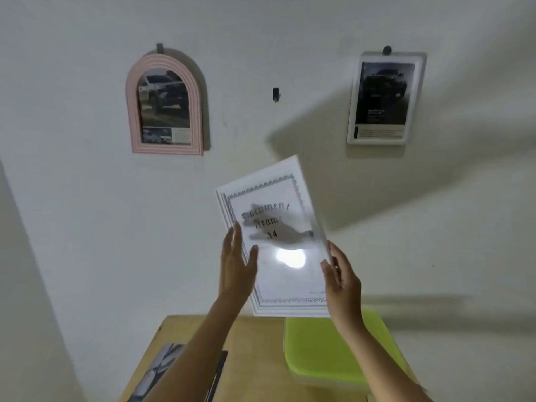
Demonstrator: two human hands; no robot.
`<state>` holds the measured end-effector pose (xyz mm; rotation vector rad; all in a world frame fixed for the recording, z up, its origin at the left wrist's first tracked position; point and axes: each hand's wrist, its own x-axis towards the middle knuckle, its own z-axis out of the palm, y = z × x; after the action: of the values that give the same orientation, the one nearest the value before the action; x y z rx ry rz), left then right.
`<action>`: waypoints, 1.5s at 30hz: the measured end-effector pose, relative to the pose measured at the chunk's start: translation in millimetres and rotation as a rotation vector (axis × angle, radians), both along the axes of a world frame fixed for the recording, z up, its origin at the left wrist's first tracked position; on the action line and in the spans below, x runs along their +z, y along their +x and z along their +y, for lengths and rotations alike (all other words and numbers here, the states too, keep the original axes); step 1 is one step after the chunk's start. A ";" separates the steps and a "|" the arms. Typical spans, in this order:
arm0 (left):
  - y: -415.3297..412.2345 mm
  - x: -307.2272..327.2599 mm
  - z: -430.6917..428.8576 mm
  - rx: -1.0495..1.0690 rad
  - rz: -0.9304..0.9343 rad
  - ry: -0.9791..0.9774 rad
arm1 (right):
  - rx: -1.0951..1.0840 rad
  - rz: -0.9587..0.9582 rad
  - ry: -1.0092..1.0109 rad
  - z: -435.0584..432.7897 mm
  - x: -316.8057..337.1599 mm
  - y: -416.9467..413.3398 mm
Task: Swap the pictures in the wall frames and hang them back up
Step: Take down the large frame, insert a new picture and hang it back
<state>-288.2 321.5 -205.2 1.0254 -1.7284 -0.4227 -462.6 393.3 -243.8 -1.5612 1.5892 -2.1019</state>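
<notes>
Low in the view, well below the bare wall hook (275, 94), a wooden table (255, 343) carries a lime-green flat thing with rounded corners (333, 349) and, down and left of the hook, a greyish printed picture (162, 364) at the table's edge. Above the table and straight beneath the hook, a white document frame (278, 227) is held up in front of the wall, tilted with its top leaning left. Its moulding is white and ridged. The sheet inside has a grey ornamental border and dark lettering reading "Document Frame A4". A bright glare spot and a grey reflection lie across its glazing.

The left hand (236, 268) grips the frame's left edge, thumb on the front, fingers straight along the side. The right hand (342, 274) grips the right edge lower down, thumb also on the front.

Left of the hook hangs a pink arched frame (165, 105) with a car picture. Right of the hook hangs a white rectangular frame (385, 97) with a dark car picture.
</notes>
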 end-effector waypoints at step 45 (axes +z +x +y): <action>176.1 -238.4 -0.9 -0.138 0.646 0.978 | 0.144 -0.406 0.861 39.7 -241.7 120.9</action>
<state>-112.0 320.7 -443.6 1.2245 -0.9614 -1.5943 -341.7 433.0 -485.5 -0.8554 1.7771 -1.2427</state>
